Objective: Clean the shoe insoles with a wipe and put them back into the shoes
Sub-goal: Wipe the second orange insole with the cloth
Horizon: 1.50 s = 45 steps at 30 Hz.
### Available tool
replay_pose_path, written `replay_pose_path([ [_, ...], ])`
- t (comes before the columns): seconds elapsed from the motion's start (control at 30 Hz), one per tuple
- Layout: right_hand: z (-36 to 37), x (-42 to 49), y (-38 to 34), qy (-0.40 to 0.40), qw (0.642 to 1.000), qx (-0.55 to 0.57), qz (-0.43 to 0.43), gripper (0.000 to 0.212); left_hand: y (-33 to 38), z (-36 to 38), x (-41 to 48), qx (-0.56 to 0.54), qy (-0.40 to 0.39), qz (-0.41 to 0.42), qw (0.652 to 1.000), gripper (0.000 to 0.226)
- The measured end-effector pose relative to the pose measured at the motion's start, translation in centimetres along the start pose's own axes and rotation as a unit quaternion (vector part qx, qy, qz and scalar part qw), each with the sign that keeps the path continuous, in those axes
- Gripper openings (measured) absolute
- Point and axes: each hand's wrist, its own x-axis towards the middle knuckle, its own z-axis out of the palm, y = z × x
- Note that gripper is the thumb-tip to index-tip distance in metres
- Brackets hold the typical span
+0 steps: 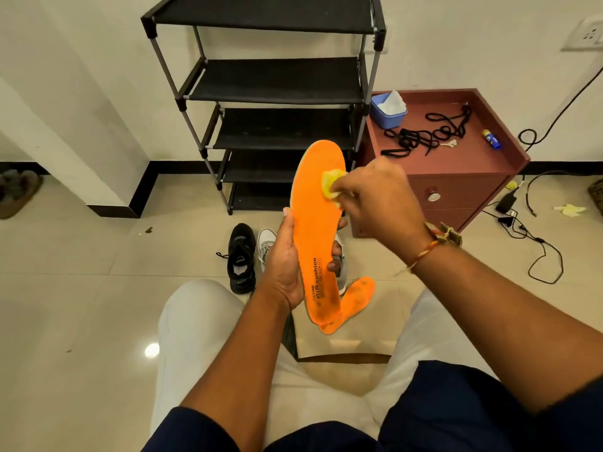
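Observation:
My left hand [284, 262] grips an orange insole [318, 223] by its heel half and holds it upright in front of me. My right hand [380, 203] pinches a crumpled yellowish wipe [332, 184] and presses it on the insole's upper part. A second orange insole [354, 300] lies on the floor behind the first, partly hidden. A black shoe [242, 257] stands on the floor, and beside it a grey shoe [267, 244] shows partly behind my left hand.
A black shoe rack [277, 83] stands against the wall. To its right a red-brown cabinet [463, 177] carries a blue wipe box [388, 110], black laces [424, 133] and a small tube [492, 139]. Cables [535, 243] and a used wipe [569, 210] lie on the floor.

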Motion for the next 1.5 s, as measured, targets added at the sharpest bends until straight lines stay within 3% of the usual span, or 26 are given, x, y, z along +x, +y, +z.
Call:
replay_pose_path([
  [0.1,-0.6,1.9,1.5,0.036,0.997,0.021,0.061,0.018,-0.1,0.3,0.0,0.008,-0.016,-0.015,1.000,0.081],
  [0.27,-0.1,2.9,0.2,0.052,0.995,0.066,0.057,0.021,-0.4,0.0,0.2,0.000,-0.024,-0.035,0.999,0.080],
  [0.47,1.1,0.8,-3.8,-0.015,0.997,0.075,0.000,0.018,-0.6,-0.2,0.4,0.010,0.033,-0.007,0.999,0.074],
  [0.9,3.1,-7.2,-3.7,-0.143,0.982,0.087,-0.091,0.009,1.3,-2.9,1.4,-0.131,0.138,0.123,0.974,0.087],
  [1.27,3.2,-4.4,-3.2,-0.049,0.998,0.045,-0.004,0.018,-0.7,-2.2,1.8,-0.133,0.149,0.072,0.977,0.089],
  [1.37,4.0,-3.8,-3.3,-0.059,0.996,0.069,0.018,0.019,-0.9,-2.5,1.9,-0.131,0.169,0.069,0.975,0.086],
  [1.5,4.7,-3.9,-3.0,-0.135,0.977,0.166,0.007,0.018,-0.1,-2.6,1.8,-0.158,0.198,0.072,0.965,0.079],
])
